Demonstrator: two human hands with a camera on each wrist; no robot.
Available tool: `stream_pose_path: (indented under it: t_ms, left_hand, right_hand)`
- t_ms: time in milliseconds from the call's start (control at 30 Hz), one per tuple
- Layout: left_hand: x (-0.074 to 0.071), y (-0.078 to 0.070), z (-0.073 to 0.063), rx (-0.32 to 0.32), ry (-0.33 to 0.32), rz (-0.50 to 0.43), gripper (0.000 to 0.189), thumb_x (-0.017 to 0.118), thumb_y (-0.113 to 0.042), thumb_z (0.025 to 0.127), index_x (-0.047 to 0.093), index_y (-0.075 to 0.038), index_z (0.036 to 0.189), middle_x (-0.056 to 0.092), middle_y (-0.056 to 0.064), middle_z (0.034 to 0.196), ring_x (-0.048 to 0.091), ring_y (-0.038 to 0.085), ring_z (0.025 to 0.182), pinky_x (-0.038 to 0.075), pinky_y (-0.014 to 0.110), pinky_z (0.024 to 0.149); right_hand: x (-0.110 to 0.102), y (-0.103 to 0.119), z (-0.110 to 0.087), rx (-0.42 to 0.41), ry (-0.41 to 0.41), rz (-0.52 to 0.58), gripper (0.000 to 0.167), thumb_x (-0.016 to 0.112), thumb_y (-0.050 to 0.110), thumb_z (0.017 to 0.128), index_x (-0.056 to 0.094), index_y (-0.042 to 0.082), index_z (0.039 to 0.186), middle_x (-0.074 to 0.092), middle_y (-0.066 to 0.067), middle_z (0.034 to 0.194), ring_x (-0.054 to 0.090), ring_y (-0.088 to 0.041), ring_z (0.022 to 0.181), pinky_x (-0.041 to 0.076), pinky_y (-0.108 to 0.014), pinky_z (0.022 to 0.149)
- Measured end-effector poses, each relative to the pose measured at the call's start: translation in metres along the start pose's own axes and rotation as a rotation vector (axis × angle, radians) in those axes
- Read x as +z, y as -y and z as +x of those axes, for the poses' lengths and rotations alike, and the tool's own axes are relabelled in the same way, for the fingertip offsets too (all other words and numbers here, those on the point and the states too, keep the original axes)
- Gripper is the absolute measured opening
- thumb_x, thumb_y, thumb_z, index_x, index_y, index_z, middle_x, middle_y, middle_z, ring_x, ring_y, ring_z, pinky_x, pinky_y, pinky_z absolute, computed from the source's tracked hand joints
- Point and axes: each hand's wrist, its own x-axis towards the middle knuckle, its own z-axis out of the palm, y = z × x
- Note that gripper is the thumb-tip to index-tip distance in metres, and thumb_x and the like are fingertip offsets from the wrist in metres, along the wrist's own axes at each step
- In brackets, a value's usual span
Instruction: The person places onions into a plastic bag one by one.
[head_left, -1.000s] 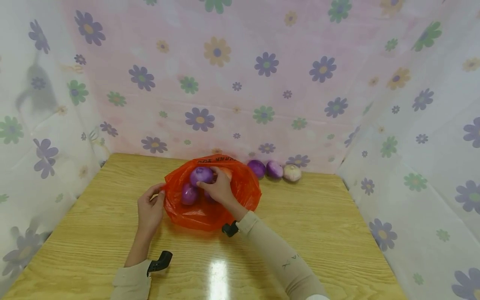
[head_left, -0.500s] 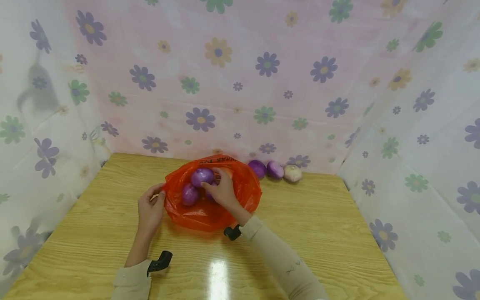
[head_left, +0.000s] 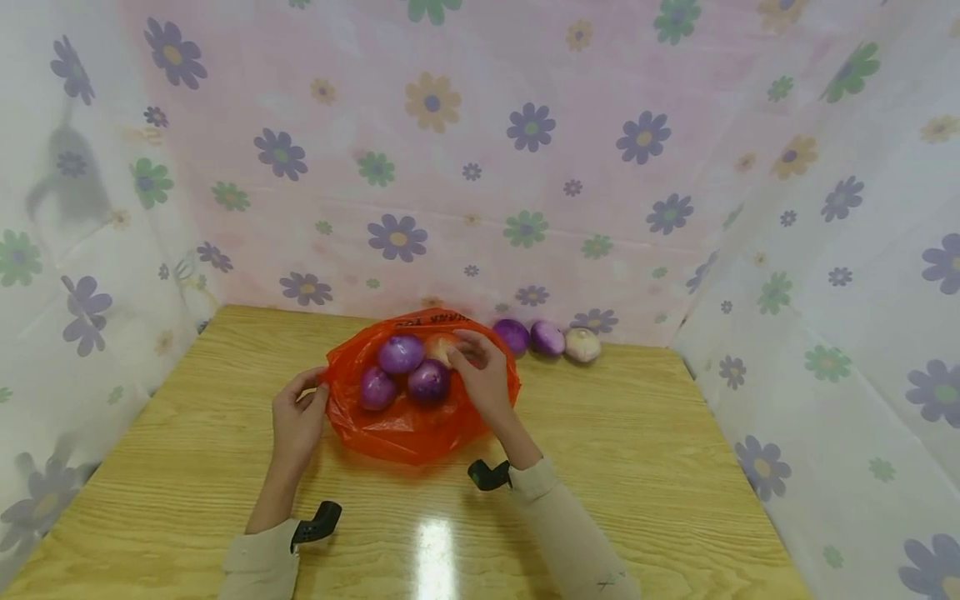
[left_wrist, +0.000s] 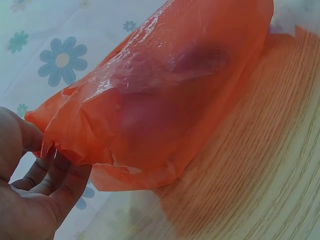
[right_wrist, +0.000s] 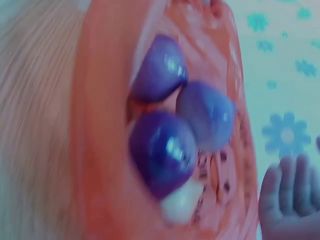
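An orange-red plastic bag point(head_left: 405, 442) lies with its mouth wide, and my left hand point(head_left: 298, 417) pinches its left rim between thumb and fingers. In the left wrist view the gathered rim of the bag point(left_wrist: 85, 135) sits at the fingertips. Inside rest three purple onions point(head_left: 401, 354), grouped together, and a pale onion point(head_left: 441, 348) partly behind my right hand point(head_left: 483, 379). That hand hovers over the bag's right side, its fingers extended and holding nothing. In the right wrist view the hand point(right_wrist: 292, 200) is apart from the purple onions point(right_wrist: 162, 152).
Behind the bag's right side, two more purple onions point(head_left: 547, 337) and a white onion point(head_left: 582, 345) stand in a row along the back of the wooden table point(head_left: 615, 467). Flower-printed cloth point(head_left: 480, 167) walls the table in at the back and both sides.
My right hand has let go of the upper purple onion, which stays in the bag, and has drawn away to the right, uncovering another purple onion. The left hand keeps its pinch.
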Motion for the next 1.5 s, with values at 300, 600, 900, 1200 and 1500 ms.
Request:
stream_pose_path:
  t_ms: [300, 600, 900, 1200, 1500]
  left_hand:
    - [-0.001, 0.0, 0.0, -0.004, 0.008, -0.004, 0.029, 0.05, -0.006, 0.105, 0.062, 0.004, 0.13, 0.056, 0.015, 0.116, 0.064, -0.001, 0.084, 0.055, 0.011, 0.076]
    - [-0.001, -0.002, 0.0, 0.005, 0.008, -0.013, 0.028, 0.05, -0.004, 0.105, 0.062, 0.004, 0.129, 0.056, 0.01, 0.112, 0.065, 0.0, 0.081, 0.056, 0.013, 0.073]
    - [0.0, 0.001, -0.001, 0.01, 0.008, 0.0, 0.028, 0.05, -0.003, 0.104, 0.062, 0.005, 0.129, 0.056, 0.008, 0.111, 0.065, -0.001, 0.082, 0.056, 0.012, 0.073]
    - [0.0, 0.003, 0.0, 0.014, 0.006, 0.006, 0.028, 0.05, -0.003, 0.104, 0.062, 0.006, 0.128, 0.057, 0.01, 0.112, 0.065, -0.002, 0.081, 0.055, 0.012, 0.074]
    - [0.004, 0.001, -0.001, 0.032, 0.011, -0.005, 0.027, 0.051, -0.003, 0.104, 0.062, 0.007, 0.127, 0.057, 0.014, 0.114, 0.066, -0.001, 0.082, 0.055, 0.012, 0.074]
  right_hand:
    - [-0.045, -0.014, -0.004, 0.02, 0.001, 0.08, 0.034, 0.065, 0.005, 0.098, 0.059, -0.011, 0.127, 0.068, 0.0, 0.094, 0.067, -0.02, 0.085, 0.058, -0.024, 0.08]
    - [-0.092, -0.029, -0.003, 0.005, -0.097, 0.091, 0.031, 0.066, 0.004, 0.097, 0.062, -0.012, 0.123, 0.068, -0.006, 0.093, 0.067, -0.02, 0.081, 0.06, -0.025, 0.077]
    - [-0.133, -0.052, -0.003, 0.078, -0.247, -0.046, 0.028, 0.065, 0.002, 0.097, 0.063, -0.013, 0.121, 0.07, -0.004, 0.094, 0.066, -0.013, 0.082, 0.057, -0.019, 0.073]
    - [-0.173, -0.055, 0.006, 0.159, -0.317, -0.131, 0.036, 0.065, 0.0, 0.096, 0.058, -0.016, 0.128, 0.066, -0.026, 0.113, 0.062, -0.001, 0.08, 0.056, -0.019, 0.07]
    - [-0.202, -0.076, 0.025, 0.19, -0.431, -0.352, 0.046, 0.067, 0.011, 0.097, 0.056, -0.007, 0.138, 0.052, -0.027, 0.14, 0.044, -0.029, 0.11, 0.042, -0.019, 0.076]
